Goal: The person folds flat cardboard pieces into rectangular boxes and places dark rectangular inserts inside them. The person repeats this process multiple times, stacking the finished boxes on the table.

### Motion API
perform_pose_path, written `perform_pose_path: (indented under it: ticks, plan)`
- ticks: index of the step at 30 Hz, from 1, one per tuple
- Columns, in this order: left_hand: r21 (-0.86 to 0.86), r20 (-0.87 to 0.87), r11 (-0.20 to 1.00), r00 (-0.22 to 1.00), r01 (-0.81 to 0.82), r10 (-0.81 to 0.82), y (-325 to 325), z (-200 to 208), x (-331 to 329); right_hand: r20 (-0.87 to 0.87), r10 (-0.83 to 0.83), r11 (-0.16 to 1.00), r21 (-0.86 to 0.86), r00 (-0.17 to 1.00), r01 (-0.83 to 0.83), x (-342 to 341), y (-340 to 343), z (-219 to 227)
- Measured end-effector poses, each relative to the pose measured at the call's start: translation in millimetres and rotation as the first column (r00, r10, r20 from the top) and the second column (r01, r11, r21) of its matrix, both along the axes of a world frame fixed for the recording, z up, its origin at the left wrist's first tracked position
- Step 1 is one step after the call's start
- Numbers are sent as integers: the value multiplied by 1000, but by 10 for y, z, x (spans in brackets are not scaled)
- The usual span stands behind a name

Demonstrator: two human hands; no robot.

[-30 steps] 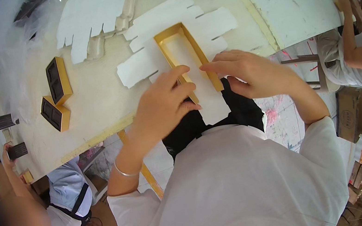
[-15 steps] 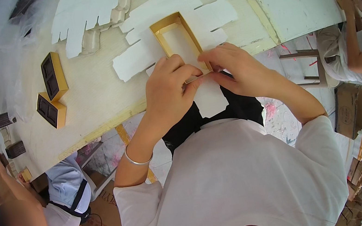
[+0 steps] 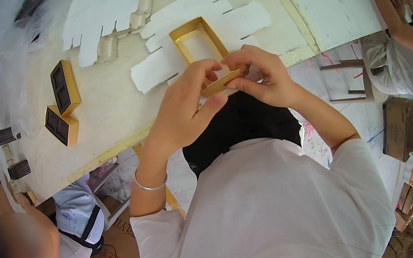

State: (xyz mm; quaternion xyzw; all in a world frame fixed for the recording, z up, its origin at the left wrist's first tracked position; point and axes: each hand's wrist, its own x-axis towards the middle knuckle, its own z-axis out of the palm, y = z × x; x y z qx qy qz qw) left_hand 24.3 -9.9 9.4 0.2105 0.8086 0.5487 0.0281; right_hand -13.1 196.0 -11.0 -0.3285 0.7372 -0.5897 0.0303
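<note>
A gold cardboard box (image 3: pixel 212 36), open on top with a pale inside, lies near the table's front edge on flat white card blanks. Its near end flap (image 3: pixel 221 82) is turned up and shows its gold face. My left hand (image 3: pixel 186 100), with a silver bangle on the wrist, bends its fingers over the near left corner, the thumb in front of the flap. At the near right corner my right hand (image 3: pixel 262 75) pinches the flap between thumb and fingers. Fingertips inside the box are partly hidden.
Two gold boxes with dark inserts (image 3: pixel 65 86) stand to the left on the table (image 3: pixel 112 105). More white card blanks (image 3: pixel 99 17) lie at the back. One co-worker (image 3: pixel 70 251) sits at the left, another (image 3: pixel 399 57) at the right. A brown carton (image 3: pixel 399 127) stands below.
The near flap hung white toward me; now it is folded up, gold side showing. My left thumb has moved off the flap's edge. The co-worker at the right has stretched an arm forward.
</note>
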Motion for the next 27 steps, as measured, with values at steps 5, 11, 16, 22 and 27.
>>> perform_pose_path:
  ticks: [5, 11, 16, 22, 27]
  plan:
    - [138, -37, 973, 980, -186, 193, 118, -232, 38, -246, -103, 995, -28, 964, 99, 84, -80, -95]
    - [-12, -166, 966, 953, -259, 254, 110, -182, 20, -631, -83, 945, 197, 772, 262, 89, -38, -44]
    - [-259, -442, 867, 850, -427, 287, 226, -211, 137, -740, 43, 860, 370, 671, 353, 86, -38, -5]
    - [-342, -198, 899, 956, -274, 216, 209, -82, 59, -300, 340, 647, 762, 891, 10, -121, -135, 350]
    - [-495, 175, 868, 983, 43, 51, 54, 237, -39, -371, 409, 721, 692, 834, -46, -198, -66, 349]
